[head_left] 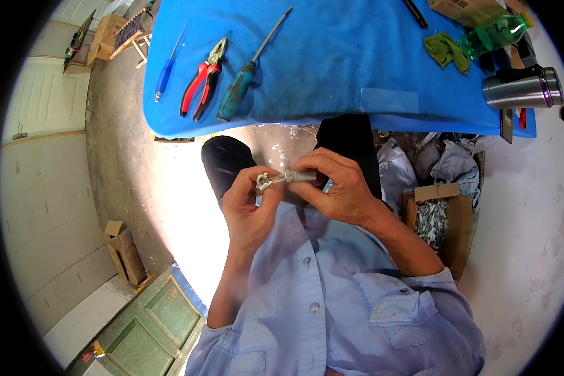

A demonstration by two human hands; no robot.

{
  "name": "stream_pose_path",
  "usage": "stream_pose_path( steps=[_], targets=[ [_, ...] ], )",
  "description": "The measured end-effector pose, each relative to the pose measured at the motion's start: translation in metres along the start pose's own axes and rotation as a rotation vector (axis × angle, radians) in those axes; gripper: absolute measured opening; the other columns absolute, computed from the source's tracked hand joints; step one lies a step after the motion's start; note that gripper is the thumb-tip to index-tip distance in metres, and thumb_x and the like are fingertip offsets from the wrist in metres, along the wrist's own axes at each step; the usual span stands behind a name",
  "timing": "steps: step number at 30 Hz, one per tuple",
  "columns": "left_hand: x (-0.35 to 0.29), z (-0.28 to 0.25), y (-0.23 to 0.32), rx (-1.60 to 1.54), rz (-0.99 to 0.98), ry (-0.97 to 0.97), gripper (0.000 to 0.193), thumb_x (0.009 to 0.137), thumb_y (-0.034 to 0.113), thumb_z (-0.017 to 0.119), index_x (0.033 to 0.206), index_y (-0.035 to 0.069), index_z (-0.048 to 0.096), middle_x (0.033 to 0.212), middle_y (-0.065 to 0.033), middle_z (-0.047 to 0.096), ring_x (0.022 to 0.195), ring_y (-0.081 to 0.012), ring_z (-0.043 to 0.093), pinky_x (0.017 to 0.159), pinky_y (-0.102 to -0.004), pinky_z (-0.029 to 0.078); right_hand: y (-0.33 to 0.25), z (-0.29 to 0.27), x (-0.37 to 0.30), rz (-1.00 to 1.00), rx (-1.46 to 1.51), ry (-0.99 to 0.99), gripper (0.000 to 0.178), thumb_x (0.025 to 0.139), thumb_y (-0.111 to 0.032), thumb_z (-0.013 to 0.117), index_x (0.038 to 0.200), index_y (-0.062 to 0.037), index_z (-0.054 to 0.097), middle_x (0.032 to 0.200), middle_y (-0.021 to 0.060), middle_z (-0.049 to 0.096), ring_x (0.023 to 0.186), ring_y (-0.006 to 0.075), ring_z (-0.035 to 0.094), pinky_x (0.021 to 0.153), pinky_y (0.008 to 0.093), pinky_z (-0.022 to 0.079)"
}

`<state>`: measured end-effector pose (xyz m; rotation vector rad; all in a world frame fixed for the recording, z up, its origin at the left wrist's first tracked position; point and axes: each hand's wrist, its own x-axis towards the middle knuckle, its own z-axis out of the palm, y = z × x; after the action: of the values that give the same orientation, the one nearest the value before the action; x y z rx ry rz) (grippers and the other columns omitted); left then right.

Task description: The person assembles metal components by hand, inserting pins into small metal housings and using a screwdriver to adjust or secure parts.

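Observation:
Above my lap, just short of the table edge, my two hands meet over small metal parts. My left hand [249,212] is closed, thumb and fingers pinching a silvery metal piece [262,183] with a notched, open end. In my right hand [346,190], thumb and fingers grip a grey metal cylinder [302,177] lying crosswise. Between the hands the two parts come together; whether they are joined I cannot tell. My fingers hide some of each part.
On the blue-covered table [332,56] lie a blue screwdriver [165,78], red-and-black pliers [202,81] and a teal-handled screwdriver [238,91]. At right are a green cloth [447,51], a green bottle [495,36] and a steel flask [523,88]. A cardboard box [460,219] with shredded material stands below.

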<state>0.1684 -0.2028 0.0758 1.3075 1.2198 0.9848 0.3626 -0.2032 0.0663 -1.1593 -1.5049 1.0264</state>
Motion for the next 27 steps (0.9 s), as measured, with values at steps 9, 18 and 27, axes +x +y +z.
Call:
stream_pose_path(
  steps=[9, 18, 27],
  targets=[
    [-0.004, 0.006, -0.001, 0.261, 0.187, 0.047, 0.014, 0.097, -0.002, 0.066, 0.111, -0.002, 0.063, 0.096, -0.0063, 0.07, 0.079, -0.0079, 0.064, 0.07, -0.0207, 0.053, -0.006, 0.008, -0.002, -0.028, -0.011, 0.118, 0.022, 0.082, -0.002, 0.079, 0.1, -0.0006, 0.067, 0.094, 0.0117, 0.069, 0.076, 0.0225, 0.071, 0.064, 0.0317, 0.057],
    [-0.009, 0.01, -0.007, 0.263, 0.243, 0.096, 0.013, 0.098, -0.003, 0.065, 0.11, -0.002, 0.061, 0.1, -0.0098, 0.07, 0.08, -0.0094, 0.065, 0.07, -0.0226, 0.055, -0.005, 0.012, -0.002, -0.09, -0.021, 0.14, 0.027, 0.08, 0.004, 0.079, 0.104, -0.0008, 0.066, 0.102, 0.0135, 0.068, 0.078, 0.0244, 0.071, 0.064, 0.0326, 0.058],
    [-0.013, 0.01, -0.013, 0.21, 0.208, 0.122, 0.013, 0.1, -0.001, 0.063, 0.112, -0.002, 0.06, 0.096, -0.008, 0.069, 0.077, -0.009, 0.065, 0.069, -0.0226, 0.054, -0.003, 0.008, 0.003, -0.143, -0.041, 0.138, 0.03, 0.078, 0.005, 0.078, 0.105, -0.0028, 0.067, 0.105, 0.0131, 0.068, 0.082, 0.0268, 0.07, 0.068, 0.0338, 0.057]
  ],
)
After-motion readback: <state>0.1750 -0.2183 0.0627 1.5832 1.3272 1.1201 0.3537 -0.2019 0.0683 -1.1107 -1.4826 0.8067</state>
